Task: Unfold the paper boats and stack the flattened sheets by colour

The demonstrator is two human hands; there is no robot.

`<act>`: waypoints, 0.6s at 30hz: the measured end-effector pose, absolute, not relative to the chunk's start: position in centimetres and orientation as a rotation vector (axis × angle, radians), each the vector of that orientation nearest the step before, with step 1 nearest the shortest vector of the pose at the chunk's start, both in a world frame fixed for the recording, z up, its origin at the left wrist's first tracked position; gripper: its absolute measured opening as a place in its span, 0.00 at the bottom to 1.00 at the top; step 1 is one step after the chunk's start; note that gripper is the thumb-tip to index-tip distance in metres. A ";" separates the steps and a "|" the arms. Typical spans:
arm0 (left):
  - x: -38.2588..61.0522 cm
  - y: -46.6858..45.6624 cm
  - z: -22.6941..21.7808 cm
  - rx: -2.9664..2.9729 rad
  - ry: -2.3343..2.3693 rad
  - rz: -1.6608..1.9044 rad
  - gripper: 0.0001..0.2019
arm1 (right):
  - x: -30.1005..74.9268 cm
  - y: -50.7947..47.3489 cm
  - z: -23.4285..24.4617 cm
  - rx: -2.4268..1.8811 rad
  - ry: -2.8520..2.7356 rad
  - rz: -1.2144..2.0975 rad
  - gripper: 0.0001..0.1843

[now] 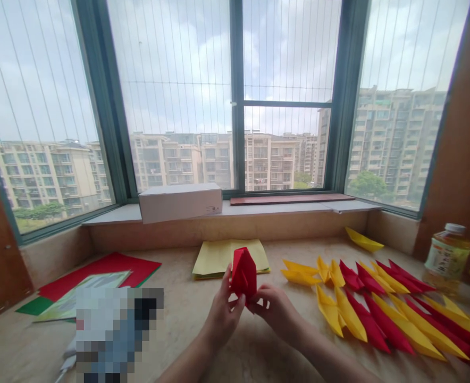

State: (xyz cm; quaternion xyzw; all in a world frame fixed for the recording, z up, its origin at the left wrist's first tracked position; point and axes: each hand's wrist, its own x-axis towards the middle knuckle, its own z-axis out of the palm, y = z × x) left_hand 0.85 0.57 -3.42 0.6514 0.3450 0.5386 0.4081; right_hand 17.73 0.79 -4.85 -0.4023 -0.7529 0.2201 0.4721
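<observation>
A folded red paper piece point(244, 270) is held upright in front of me, above the middle of the counter. My left hand point(226, 306) grips its left side and lower edge, fingers partly behind the paper. At the bottom right corner, my right hand point(270, 304) pinches the paper between thumb and fingers. Just behind the red piece lies a stack of yellow paper sheets point(215, 255). Finished-looking yellow folded paper boats point(330, 308) and red folded paper boats point(368, 322) lie in rows to the right of my right hand.
Red paper sheets point(99, 271) and green ones lie at the left, with a pixelated area beside them. A drink bottle point(448, 255) stands at the right, near a single yellow paper boat point(363, 240). A white box point(181, 203) sits on the window ledge.
</observation>
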 end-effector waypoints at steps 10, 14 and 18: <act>0.7 0.0 -2.3 1.550 0.954 1.353 0.24 | 18.0 0.0 -3.6 -0.975 -1.777 0.708 0.05; 0.8 -0.2 -2.5 1.526 0.937 1.352 0.24 | 18.3 0.3 -3.6 -0.987 -1.750 0.813 0.05; 1.1 -0.4 -2.6 1.506 0.949 1.336 0.25 | 18.6 0.4 -3.5 -0.943 -1.825 0.817 0.05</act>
